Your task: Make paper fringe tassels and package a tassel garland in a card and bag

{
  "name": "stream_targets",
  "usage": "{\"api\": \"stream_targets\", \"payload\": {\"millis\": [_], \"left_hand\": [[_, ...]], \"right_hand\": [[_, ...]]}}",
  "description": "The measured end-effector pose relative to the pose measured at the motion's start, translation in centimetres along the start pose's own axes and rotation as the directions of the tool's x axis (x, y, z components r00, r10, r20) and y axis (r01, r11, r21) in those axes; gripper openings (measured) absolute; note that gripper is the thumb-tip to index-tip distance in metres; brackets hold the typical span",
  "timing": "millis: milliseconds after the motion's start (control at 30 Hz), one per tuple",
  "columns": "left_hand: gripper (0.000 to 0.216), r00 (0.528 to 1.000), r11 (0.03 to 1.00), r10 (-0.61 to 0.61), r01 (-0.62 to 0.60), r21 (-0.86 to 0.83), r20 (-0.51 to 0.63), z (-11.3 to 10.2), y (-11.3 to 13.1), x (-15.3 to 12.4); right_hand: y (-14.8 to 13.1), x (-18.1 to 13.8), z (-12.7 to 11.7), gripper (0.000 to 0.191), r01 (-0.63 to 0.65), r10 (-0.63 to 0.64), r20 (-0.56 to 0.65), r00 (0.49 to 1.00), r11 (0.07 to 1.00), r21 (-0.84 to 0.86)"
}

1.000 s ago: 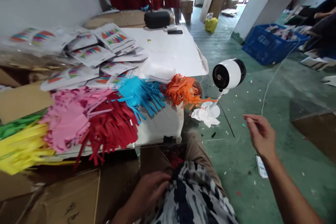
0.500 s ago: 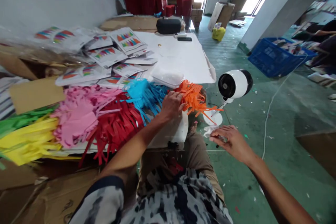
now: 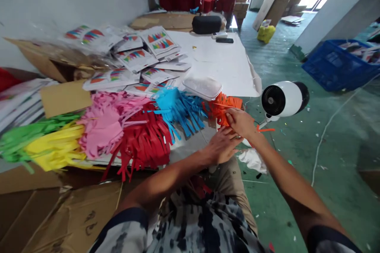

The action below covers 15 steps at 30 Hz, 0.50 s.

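Observation:
My right hand point(image 3: 242, 123) is on the bundle of orange strips point(image 3: 221, 106) at the table's right edge, its fingertips pinched together on the strips. Just below it, my left hand point(image 3: 224, 145) lies palm down with fingers stretched out, close to the right fingers. To the left along the table edge lie fringed bundles in blue point(image 3: 178, 106), red point(image 3: 145, 138), pink point(image 3: 102, 126), yellow point(image 3: 57, 144) and green point(image 3: 35, 132). A clear plastic container lid point(image 3: 203, 87) rests behind the orange strips. Beneath my right forearm a crumpled white piece point(image 3: 252, 160) shows.
A white and black fan point(image 3: 285, 99) stands right of the table. Printed packets point(image 3: 135, 60) are piled at the back left. A black case point(image 3: 207, 24) and a phone point(image 3: 225, 40) lie at the far end. A blue crate point(image 3: 335, 67) sits on the floor at right.
My right hand has come left from over the floor onto the orange strips. My left hand has drawn back from them towards me. The view has turned slightly left.

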<state>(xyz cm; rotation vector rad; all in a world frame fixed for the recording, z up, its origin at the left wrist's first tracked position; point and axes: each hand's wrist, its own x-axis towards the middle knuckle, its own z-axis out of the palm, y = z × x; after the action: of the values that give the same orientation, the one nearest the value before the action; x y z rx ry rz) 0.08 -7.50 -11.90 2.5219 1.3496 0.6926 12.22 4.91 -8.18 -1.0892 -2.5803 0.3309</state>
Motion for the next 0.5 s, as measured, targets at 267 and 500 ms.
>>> {"api": "stream_targets", "payload": {"millis": [267,500], "left_hand": [[0.016,0.991,0.922,-0.041,-0.011,-0.386,-0.126,-5.3,-1.3,-3.0],[0.014,0.894,0.935,-0.344,0.301,-0.185,-0.286,-6.1,-3.1,-0.7]], "right_hand": [[1.1,-0.5,-0.9,0.026,-0.033,0.014,-0.081,0.997,0.971,-0.235],[-0.3,-0.4,0.0,0.033,-0.042,0.032,-0.061,0.998,0.985,-0.167]]}}
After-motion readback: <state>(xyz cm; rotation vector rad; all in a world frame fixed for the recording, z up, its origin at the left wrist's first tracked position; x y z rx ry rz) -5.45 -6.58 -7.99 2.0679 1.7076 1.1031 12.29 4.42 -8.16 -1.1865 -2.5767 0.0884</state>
